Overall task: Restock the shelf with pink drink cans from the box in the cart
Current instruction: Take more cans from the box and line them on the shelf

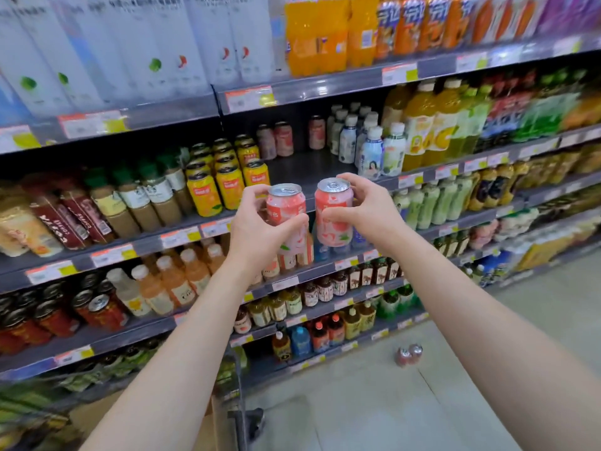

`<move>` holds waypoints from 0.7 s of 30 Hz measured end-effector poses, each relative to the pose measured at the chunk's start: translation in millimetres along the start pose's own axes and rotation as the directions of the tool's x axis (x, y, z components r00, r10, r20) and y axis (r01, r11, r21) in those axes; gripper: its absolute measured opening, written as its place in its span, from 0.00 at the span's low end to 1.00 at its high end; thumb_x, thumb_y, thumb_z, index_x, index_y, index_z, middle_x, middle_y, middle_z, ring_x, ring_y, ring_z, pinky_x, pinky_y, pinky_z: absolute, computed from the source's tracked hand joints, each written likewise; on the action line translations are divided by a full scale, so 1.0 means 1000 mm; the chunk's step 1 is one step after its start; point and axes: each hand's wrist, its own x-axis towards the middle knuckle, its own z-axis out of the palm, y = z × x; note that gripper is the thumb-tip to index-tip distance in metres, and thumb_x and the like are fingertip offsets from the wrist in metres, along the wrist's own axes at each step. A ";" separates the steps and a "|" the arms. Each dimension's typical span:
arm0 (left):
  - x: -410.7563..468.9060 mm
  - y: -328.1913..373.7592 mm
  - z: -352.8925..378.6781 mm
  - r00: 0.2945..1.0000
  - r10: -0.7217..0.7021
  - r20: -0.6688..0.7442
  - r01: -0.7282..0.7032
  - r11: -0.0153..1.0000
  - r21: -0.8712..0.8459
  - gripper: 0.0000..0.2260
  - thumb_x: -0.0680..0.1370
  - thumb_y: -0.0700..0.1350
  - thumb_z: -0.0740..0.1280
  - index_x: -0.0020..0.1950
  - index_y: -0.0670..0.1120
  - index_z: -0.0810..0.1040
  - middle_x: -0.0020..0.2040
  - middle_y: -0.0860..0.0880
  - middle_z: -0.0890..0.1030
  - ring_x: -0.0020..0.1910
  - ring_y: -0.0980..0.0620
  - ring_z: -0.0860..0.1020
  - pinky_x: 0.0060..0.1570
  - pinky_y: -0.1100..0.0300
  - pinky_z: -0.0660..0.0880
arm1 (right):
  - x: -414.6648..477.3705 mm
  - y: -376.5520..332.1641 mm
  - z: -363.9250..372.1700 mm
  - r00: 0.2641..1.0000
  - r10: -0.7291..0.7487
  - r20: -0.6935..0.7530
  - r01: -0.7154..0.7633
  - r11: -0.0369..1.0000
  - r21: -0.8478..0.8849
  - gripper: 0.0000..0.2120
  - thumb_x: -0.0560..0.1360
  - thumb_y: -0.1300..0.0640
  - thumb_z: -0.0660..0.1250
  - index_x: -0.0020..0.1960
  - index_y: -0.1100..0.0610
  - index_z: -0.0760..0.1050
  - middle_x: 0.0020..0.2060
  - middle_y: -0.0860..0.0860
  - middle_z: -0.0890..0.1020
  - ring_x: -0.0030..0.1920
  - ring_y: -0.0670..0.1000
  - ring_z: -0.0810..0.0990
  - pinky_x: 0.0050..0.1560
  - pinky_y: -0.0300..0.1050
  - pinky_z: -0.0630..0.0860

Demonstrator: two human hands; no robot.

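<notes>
My left hand (257,222) grips a pink drink can (286,206), upright, in front of the shelf. My right hand (364,206) grips a second pink can (333,216) right beside it. Both cans hang just before the shelf edge, below a bare dark stretch of shelf (299,167). At the back of that stretch stand three pink cans (283,138). The cardboard box (97,415) shows at the bottom left beside the cart frame (242,418); its inside is hidden by my left arm.
Yellow cans (227,180) stand left of the gap, white bottles (370,151) to its right. Lower shelves hold bottles and jars. Two pink cans (409,354) stand on the floor near the lowest shelf. The floor to the right is pale.
</notes>
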 end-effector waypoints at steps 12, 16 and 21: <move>0.115 -0.049 0.044 0.999 -0.025 -0.021 0.025 1.000 0.007 0.31 0.67 0.52 0.83 0.64 0.59 0.71 0.58 0.61 0.81 0.55 0.66 0.79 0.50 0.66 0.79 | 0.150 0.036 -0.008 0.999 -0.026 0.041 0.026 1.000 -0.005 0.21 0.70 0.63 0.78 0.58 0.46 0.80 0.49 0.46 0.87 0.49 0.43 0.85 0.45 0.38 0.81; 0.141 -0.059 0.059 0.999 -0.013 -0.050 0.013 1.000 0.008 0.32 0.67 0.51 0.83 0.65 0.57 0.72 0.57 0.61 0.80 0.54 0.68 0.79 0.53 0.65 0.79 | 0.189 0.052 -0.006 0.997 -0.037 0.069 0.038 0.999 -0.006 0.21 0.70 0.62 0.79 0.59 0.45 0.80 0.50 0.45 0.87 0.52 0.46 0.85 0.50 0.45 0.84; 0.161 -0.074 0.080 0.995 -0.010 -0.096 0.008 1.000 -0.026 0.32 0.66 0.50 0.84 0.65 0.55 0.72 0.57 0.60 0.80 0.54 0.67 0.79 0.53 0.65 0.79 | 0.229 0.076 -0.006 0.998 -0.043 0.038 0.043 0.999 -0.024 0.24 0.69 0.62 0.79 0.63 0.51 0.79 0.52 0.48 0.87 0.54 0.48 0.85 0.55 0.48 0.83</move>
